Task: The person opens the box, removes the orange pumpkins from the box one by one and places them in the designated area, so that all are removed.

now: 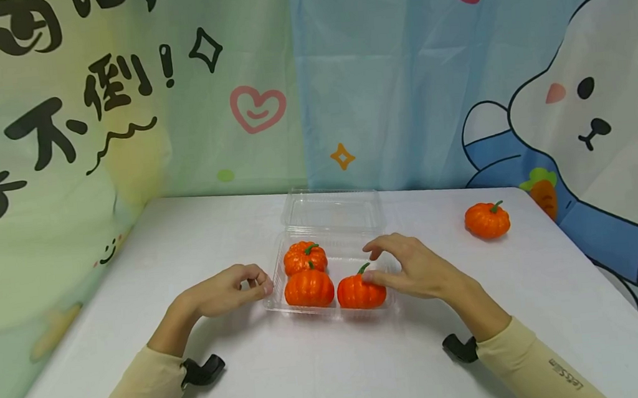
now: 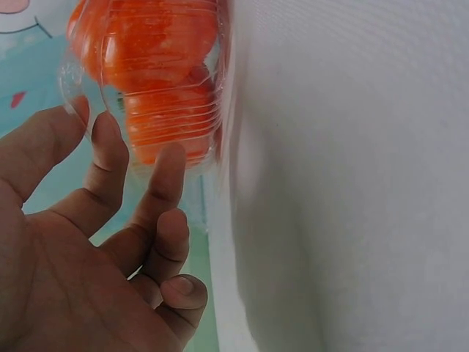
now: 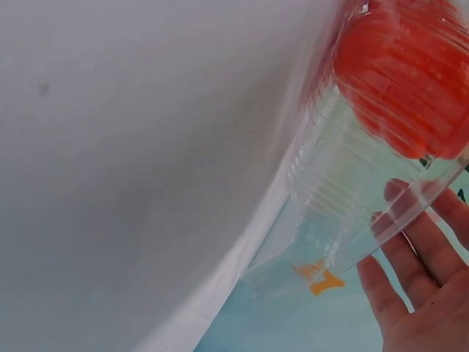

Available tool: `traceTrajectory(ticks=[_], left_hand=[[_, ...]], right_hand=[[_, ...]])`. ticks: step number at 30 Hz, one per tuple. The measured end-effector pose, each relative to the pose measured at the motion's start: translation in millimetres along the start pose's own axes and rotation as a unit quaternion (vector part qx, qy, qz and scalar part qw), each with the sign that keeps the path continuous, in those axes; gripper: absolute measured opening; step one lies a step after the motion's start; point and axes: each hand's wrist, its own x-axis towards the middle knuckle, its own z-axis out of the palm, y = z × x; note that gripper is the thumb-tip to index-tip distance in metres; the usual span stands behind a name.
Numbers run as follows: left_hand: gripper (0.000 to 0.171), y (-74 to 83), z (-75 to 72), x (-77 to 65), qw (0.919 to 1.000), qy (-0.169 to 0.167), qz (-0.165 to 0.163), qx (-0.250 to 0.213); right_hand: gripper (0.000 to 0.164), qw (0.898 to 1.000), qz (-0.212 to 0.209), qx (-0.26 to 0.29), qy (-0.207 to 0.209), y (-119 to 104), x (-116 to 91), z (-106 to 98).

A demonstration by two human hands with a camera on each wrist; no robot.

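A clear plastic clamshell box [image 1: 331, 248] lies with its lid folded back. Inside it sit three small orange pumpkins: one at the back left [image 1: 303, 256], one at the front left [image 1: 309, 288] and one at the front right [image 1: 360, 292]. At the box's left rim, my left hand [image 1: 222, 291] pinches the edge between thumb and forefinger, its other fingers loosely bent in the left wrist view. Above the front right pumpkin, my right hand [image 1: 414, 266] has its fingers apart and bent, the thumb at the pumpkin's stem side. Through the clear wall, its fingers [image 3: 418, 257] show clear of the pumpkin.
Another orange pumpkin [image 1: 487, 220] stands at the table's back right. The white table [image 1: 321, 374] ends at a printed cloth backdrop [image 1: 388, 81]. A black wrist mount [image 1: 203, 370] sits at each sleeve cuff.
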Motion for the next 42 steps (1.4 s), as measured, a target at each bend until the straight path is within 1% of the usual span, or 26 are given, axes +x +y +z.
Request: traceTrajectory(ticks=[4, 10, 13, 16, 21, 24, 32, 42], left_hand=[[0.015, 0.2, -0.5, 0.4, 1.0, 0.0, -0.001, 0.0], [0.014, 0.2, -0.4, 0.7, 1.0, 0.0, -0.001, 0.001], [0.014, -0.2, 0.0, 0.6, 1.0, -0.002, -0.003, 0.0], [0.014, -0.9, 0.4, 0.5, 1.0, -0.002, -0.006, -0.001], [0.014, -1.8, 1.0, 0.3, 1.0, -0.001, -0.005, 0.001], [0.013, -2.4, 1.2, 0.2, 1.0, -0.001, -0.003, 0.001], [0.012, -2.7, 0.8, 0.8, 1.0, 0.0, 0.005, -0.002], [0.011, -4.0, 0.9, 0.8, 1.0, 0.001, 0.002, -0.005]], right_hand=[[0.05, 1.0, -0.001, -0.006, -0.01, -1, 0, 1], [0.045, 0.999, -0.043, -0.019, -0.01, -2, 2, 4], [0.044, 0.999, -0.05, -0.02, -0.011, -3, 2, 4], [0.046, 0.999, -0.04, -0.017, -0.018, -4, 1, 4], [0.051, 0.999, -0.005, -0.011, -0.052, -6, -1, 4], [0.054, 0.997, 0.009, -0.013, -0.071, -7, -1, 4], [0.059, 0.995, 0.01, 0.009, -0.099, -10, 0, 7], [0.063, 0.995, 0.004, 0.018, -0.103, -11, 1, 7]])
